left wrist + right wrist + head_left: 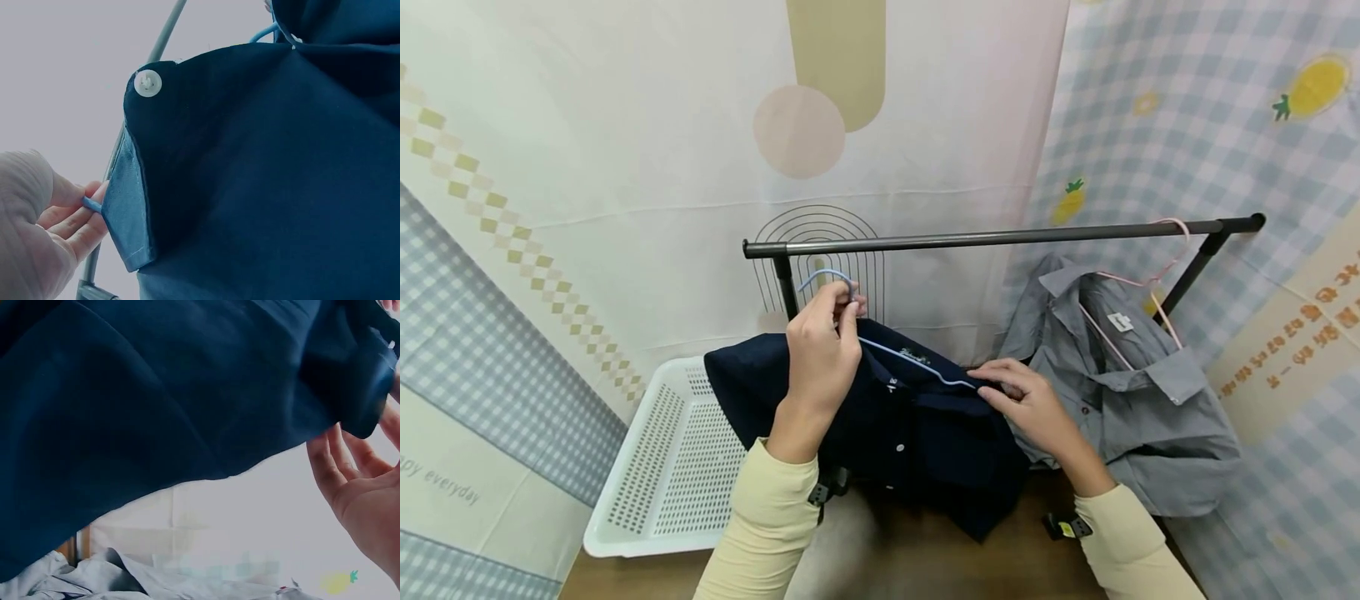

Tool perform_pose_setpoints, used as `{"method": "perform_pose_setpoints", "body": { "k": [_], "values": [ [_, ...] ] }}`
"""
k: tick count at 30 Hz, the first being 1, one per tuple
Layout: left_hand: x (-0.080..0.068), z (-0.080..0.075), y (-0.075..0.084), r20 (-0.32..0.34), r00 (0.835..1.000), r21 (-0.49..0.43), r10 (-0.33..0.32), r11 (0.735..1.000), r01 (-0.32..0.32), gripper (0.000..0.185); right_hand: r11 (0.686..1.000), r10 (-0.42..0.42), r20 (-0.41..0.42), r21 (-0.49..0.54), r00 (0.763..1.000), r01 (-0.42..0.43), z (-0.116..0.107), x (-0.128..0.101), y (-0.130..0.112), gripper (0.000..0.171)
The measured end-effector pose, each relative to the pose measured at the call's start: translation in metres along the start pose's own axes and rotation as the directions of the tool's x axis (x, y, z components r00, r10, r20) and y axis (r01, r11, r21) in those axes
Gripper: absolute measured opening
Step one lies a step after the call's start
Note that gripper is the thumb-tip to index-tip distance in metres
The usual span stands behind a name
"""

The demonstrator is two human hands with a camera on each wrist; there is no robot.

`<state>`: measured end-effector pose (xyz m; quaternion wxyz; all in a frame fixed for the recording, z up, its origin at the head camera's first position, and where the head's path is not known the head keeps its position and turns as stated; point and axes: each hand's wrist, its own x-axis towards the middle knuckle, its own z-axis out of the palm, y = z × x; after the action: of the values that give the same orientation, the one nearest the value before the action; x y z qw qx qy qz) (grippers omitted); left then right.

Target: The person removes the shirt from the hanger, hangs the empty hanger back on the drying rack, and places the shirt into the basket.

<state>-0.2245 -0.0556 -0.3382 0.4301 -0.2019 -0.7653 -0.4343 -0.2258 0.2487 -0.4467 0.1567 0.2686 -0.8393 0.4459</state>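
Note:
In the head view a navy buttoned shirt (pixel 955 442) hangs on a light blue hanger (pixel 910 357), in front of the rack's left half. My left hand (pixel 823 342) pinches the hanger just below its hook, whose curve rises above the fingers. The left wrist view has the blue hanger's neck (pixel 92 205) between thumb and fingers, beside the collar. At the shirt's right shoulder, my right hand (pixel 1030 400) pinches the dark cloth near the hanger's end. The right wrist view puts some of its fingers (pixel 325 462) behind the fabric, partly hidden.
A dark metal rail (pixel 955 241) runs across the back. From its right end a grey shirt (pixel 1120 408) hangs on a pink hanger (pixel 1180 242), close to my right hand. On the left, a white perforated basket (pixel 647 467) sits on the brown surface (pixel 955 558).

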Motion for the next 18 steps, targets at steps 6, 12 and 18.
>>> {"method": "perform_pose_setpoints", "body": {
  "k": [6, 12, 18],
  "values": [
    [0.001, -0.001, 0.002, 0.000, 1.000, -0.019, 0.006, 1.000, -0.006, 0.011, 0.999, -0.012, 0.035, -0.041, 0.999, 0.013, -0.005, 0.003, -0.008, 0.026],
    [0.004, -0.007, 0.001, -0.052, 0.999, -0.054, 0.006, 0.998, -0.009, 0.009, 0.996, -0.012, 0.057, 0.086, 0.998, 0.007, -0.007, 0.005, 0.000, 0.022],
    [0.003, -0.010, -0.001, -0.058, 0.998, -0.073, -0.008, 0.997, 0.004, 0.011, 0.986, 0.030, 0.081, 0.159, 0.996, -0.042, -0.008, 0.005, 0.013, 0.021]
  ]
}}
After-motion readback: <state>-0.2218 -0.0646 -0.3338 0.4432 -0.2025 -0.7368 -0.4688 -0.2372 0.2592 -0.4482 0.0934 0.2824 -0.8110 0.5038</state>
